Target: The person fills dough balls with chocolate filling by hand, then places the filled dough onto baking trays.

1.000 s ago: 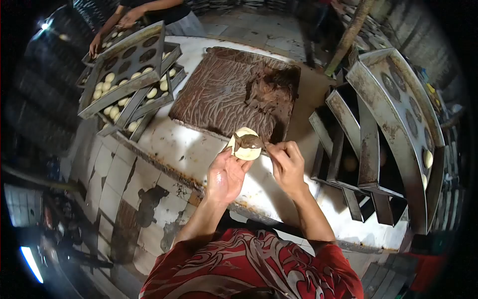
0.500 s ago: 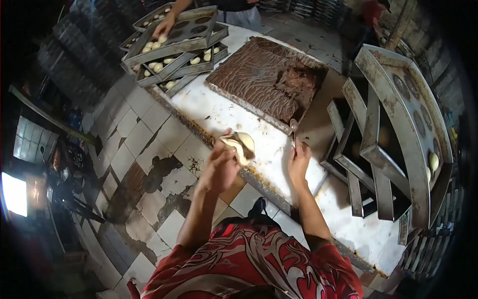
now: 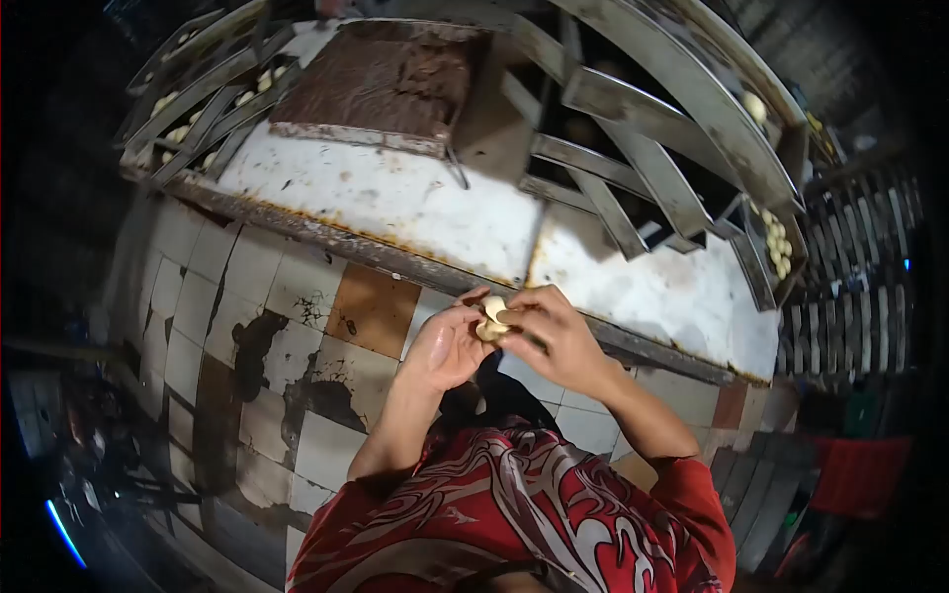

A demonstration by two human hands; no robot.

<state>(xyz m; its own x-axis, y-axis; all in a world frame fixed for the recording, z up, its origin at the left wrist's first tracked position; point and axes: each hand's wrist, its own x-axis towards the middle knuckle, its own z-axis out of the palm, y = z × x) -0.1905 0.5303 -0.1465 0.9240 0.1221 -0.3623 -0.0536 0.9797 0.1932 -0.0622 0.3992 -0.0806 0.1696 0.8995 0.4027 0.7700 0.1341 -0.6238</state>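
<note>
A small pale dough piece (image 3: 491, 318) is held between my two hands, just off the table's front edge. My left hand (image 3: 445, 346) cups it from the left with curled fingers, palm partly showing. From the right, my right hand (image 3: 556, 339) pinches the dough with its fingers. On the white table, a tray of dark brown filling (image 3: 381, 81) lies farther back. A thin metal utensil (image 3: 458, 169) leans at that tray's front right corner, touched by neither hand.
Stacked metal trays with pale dough balls (image 3: 203, 114) stand at the table's left end. More metal trays (image 3: 643, 109) are stacked at the right, some holding dough balls (image 3: 776, 242). The white table (image 3: 395, 203) has a worn front edge above a tiled floor (image 3: 326, 435).
The view has turned right and down. My right hand has let go of the utensil and come to the dough, which is now folded smaller between both hands.
</note>
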